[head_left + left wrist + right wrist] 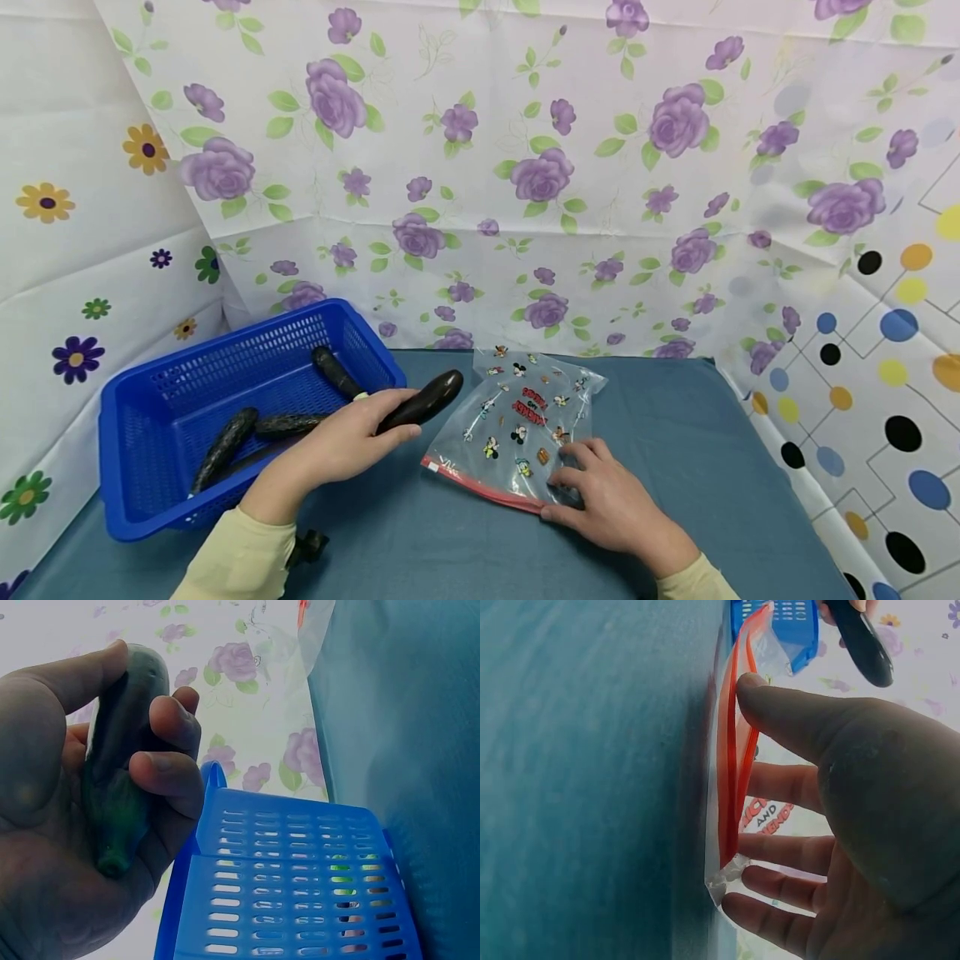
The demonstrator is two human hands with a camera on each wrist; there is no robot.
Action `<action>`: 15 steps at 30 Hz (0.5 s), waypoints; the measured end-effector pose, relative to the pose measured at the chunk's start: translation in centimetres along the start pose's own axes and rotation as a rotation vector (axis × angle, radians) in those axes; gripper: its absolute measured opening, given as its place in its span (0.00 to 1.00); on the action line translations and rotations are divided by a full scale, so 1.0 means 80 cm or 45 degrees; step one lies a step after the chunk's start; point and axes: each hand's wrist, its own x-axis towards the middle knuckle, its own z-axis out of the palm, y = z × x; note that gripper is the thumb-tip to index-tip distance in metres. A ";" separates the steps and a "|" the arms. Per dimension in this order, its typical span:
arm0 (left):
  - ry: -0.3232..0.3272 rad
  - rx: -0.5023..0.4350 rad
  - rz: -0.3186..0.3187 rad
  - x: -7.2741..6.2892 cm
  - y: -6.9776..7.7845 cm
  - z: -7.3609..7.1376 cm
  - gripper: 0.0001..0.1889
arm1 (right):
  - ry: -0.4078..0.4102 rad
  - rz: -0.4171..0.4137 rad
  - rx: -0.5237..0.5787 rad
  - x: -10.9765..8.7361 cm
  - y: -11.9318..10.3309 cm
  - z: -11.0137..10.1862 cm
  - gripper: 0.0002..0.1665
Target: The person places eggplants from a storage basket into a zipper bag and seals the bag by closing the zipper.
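Observation:
My left hand point(348, 442) grips a glossy dark eggplant point(423, 402) beside the right rim of a blue plastic basket point(120, 433). In the left wrist view, thumb and fingers curl round the eggplant point(124, 750), its greenish end toward the palm. A clear zip bag point(480, 425) with cartoon prints lies on the table, its red zip edge toward me. My right hand point(611, 500) rests on the bag's near right corner. In the right wrist view, its thumb touches the red zip strip point(731, 772) and its fingers lie spread, nearly straight, against the bag.
Several dark, long vegetables point(225, 446) lie inside the basket at the left. A blue-green cloth point(675, 433) covers the table. Floral sheets point(480, 275) hang behind, and a dotted sheet point(862, 400) stands along the right side.

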 end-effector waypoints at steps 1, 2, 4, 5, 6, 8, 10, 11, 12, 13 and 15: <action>-0.002 -0.003 0.001 0.000 0.000 0.001 0.28 | -0.002 -0.003 0.009 0.000 0.001 0.000 0.23; -0.005 -0.007 0.004 0.000 0.001 0.001 0.28 | -0.005 -0.005 0.016 0.000 0.001 0.001 0.22; -0.007 -0.008 0.006 -0.001 0.001 0.002 0.27 | -0.015 -0.008 0.026 0.000 0.003 0.001 0.20; -0.009 -0.009 0.008 -0.001 0.001 0.003 0.27 | -0.021 -0.010 0.032 0.000 0.003 0.002 0.20; -0.010 -0.011 0.010 -0.001 0.002 0.003 0.27 | -0.026 -0.011 0.037 0.000 0.004 0.001 0.19; -0.012 -0.014 0.013 -0.001 0.003 0.004 0.27 | -0.036 -0.016 0.046 0.000 0.006 0.001 0.18; -0.015 -0.022 0.019 -0.001 0.003 0.006 0.27 | -0.042 -0.025 0.053 0.000 0.007 0.000 0.16; -0.019 -0.024 0.027 -0.001 0.003 0.006 0.27 | -0.043 -0.031 0.055 0.000 0.008 0.000 0.16; -0.024 -0.028 0.033 -0.001 0.003 0.007 0.26 | -0.045 -0.038 0.055 0.001 0.009 0.000 0.16; -0.031 -0.034 0.040 0.000 0.003 0.009 0.26 | -0.049 -0.045 0.056 0.001 0.010 0.000 0.16; -0.049 -0.050 0.056 0.000 0.003 0.012 0.25 | -0.058 -0.061 0.061 0.000 0.012 -0.001 0.16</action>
